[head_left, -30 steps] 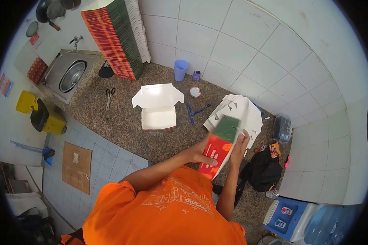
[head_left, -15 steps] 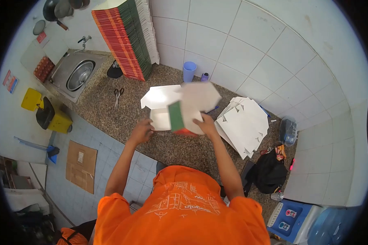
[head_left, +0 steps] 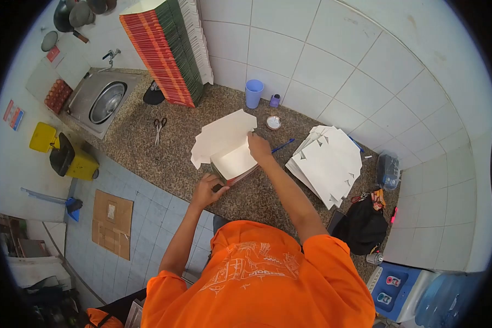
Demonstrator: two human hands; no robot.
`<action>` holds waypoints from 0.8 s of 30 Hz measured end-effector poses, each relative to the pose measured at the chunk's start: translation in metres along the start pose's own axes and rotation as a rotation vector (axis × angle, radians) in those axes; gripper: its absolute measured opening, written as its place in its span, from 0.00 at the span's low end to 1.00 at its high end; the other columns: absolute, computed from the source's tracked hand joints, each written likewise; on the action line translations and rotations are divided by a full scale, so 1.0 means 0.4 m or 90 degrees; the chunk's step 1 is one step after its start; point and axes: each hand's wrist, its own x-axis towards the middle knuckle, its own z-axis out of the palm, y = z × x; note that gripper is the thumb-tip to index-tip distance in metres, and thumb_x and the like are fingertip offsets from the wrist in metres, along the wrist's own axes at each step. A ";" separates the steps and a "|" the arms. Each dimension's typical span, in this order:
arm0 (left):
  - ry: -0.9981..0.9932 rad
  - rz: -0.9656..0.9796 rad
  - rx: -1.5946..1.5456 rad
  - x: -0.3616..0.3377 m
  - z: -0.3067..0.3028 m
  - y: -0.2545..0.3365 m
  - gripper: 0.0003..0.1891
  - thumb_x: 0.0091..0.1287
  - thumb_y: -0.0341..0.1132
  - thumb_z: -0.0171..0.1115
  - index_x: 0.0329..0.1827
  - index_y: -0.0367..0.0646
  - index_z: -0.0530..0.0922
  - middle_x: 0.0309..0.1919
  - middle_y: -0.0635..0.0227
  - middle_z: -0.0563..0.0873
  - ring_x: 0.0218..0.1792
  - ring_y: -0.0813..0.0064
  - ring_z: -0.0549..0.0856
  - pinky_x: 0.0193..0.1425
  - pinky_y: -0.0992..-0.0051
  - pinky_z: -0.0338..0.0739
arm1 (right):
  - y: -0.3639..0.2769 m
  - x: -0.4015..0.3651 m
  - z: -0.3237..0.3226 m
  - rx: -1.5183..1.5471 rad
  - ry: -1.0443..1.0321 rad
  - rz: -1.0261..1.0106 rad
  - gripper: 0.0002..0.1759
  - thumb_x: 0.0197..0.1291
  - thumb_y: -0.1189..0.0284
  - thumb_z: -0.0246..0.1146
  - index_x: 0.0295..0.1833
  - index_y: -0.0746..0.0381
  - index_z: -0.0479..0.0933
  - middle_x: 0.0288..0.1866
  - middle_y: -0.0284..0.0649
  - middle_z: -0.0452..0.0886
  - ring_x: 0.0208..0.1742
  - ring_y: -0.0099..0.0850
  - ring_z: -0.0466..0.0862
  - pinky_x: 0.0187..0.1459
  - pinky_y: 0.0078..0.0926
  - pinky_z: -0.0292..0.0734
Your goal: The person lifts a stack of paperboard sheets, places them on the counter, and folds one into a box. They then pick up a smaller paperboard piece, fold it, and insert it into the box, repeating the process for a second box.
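Far left of the box (head_left: 234,162) I see the sink (head_left: 76,109) with a steel bowl (head_left: 105,102) in it, set into the end of the counter (head_left: 147,161). On the floor, left of the box and lower in my view, stands a yellow bin (head_left: 65,158). A tall stack (head_left: 166,49) of flat red and green cartons leans on the tiled wall, up and left of the box. Scissors (head_left: 159,128) lie on the counter just left of the box's lid. The left hand (head_left: 206,189) is at the box's near left corner with its fingers curled tight on that corner, so it is grasping the box. The box sits on the counter straight in front of the person. It is white inside, a red and green edge shows along its near side, and the white lid flap is open toward the wall. The right hand (head_left: 258,147) rests on the box's far right rim with the fingers bent over the edge. I cannot tell whether it pinches the card or only presses on it. Behind the box by the wall are a blue cup (head_left: 254,93) and a small bottle (head_left: 275,100), with a round tin (head_left: 274,122) nearer the box. A blue pen (head_left: 283,145) lies just right of the box, and beyond it is a fanned pile of white blanks (head_left: 326,161). Well to the right of the box, a black bag (head_left: 364,227) slumps against the wall.
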 end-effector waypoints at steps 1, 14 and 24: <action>-0.012 -0.009 0.004 0.008 -0.001 0.000 0.10 0.58 0.39 0.80 0.32 0.42 0.89 0.34 0.66 0.88 0.40 0.61 0.83 0.50 0.61 0.80 | -0.004 -0.005 0.010 0.004 0.001 0.023 0.22 0.58 0.76 0.71 0.58 0.64 0.74 0.51 0.51 0.83 0.52 0.52 0.87 0.52 0.50 0.83; 0.012 -0.051 0.159 0.024 -0.017 -0.029 0.22 0.49 0.53 0.82 0.41 0.51 0.89 0.48 0.67 0.84 0.52 0.59 0.78 0.60 0.56 0.71 | -0.200 -0.309 -0.028 0.153 -0.097 -0.289 0.18 0.67 0.56 0.64 0.39 0.60 0.82 0.41 0.44 0.86 0.45 0.45 0.86 0.50 0.49 0.77; -0.036 -0.215 0.107 0.021 0.022 -0.051 0.43 0.44 0.56 0.82 0.65 0.53 0.77 0.52 0.63 0.87 0.56 0.50 0.84 0.62 0.47 0.75 | -0.268 -0.280 0.029 0.065 -0.121 -0.121 0.20 0.75 0.57 0.54 0.51 0.64 0.75 0.33 0.49 0.87 0.33 0.50 0.87 0.42 0.56 0.77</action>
